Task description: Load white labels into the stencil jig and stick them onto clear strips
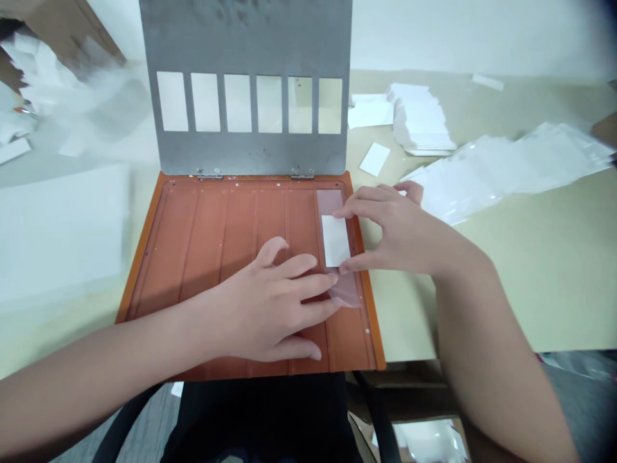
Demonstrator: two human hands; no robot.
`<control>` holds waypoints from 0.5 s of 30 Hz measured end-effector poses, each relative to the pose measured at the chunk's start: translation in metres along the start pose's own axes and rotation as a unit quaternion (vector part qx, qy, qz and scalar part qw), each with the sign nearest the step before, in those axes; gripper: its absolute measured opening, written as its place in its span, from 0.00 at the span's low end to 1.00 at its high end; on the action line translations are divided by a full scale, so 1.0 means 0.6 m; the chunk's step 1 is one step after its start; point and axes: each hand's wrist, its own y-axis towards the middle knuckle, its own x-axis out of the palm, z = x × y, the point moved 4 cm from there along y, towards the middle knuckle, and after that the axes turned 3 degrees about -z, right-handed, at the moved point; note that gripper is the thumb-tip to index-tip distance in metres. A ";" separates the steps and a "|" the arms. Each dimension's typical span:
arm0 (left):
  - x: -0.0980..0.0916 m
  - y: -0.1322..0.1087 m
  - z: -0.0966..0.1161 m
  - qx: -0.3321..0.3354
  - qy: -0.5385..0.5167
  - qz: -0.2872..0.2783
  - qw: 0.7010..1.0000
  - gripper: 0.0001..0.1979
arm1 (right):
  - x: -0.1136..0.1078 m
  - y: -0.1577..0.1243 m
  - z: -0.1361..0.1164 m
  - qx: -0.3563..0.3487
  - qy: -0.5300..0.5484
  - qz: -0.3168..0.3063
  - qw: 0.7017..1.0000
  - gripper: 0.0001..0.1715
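An orange tray point(212, 238) with long parallel channels lies in front of me, its grey metal lid point(245, 154) raised at the back with a row of rectangular windows. In the rightmost channel lies a clear plastic film point(348, 294), and a small white card point(335, 239) rests on it. My right hand point(395, 225) grips the card at its upper and lower right corners with finger and thumb. My left hand point(284, 302) spreads over the tray, fingers apart, two fingertips touching the film just below the card.
A fanned stack of white cards point(421, 119) and one loose card point(375, 159) lie behind the tray on the right. Overlapping clear plastic sleeves point(511, 164) stretch farther right. White sheets point(62, 225) lie left of the tray, with crumpled plastic point(43, 71) behind.
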 end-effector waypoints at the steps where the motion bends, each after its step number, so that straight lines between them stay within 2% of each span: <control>1: 0.000 0.000 0.000 0.001 -0.002 0.001 1.000 0.22 | 0.000 0.000 0.000 0.000 0.003 0.001 1.000 0.34; 15: 0.002 -0.001 -0.001 -0.002 -0.003 -0.007 1.000 0.22 | -0.002 0.000 -0.001 0.011 0.007 -0.006 1.000 0.35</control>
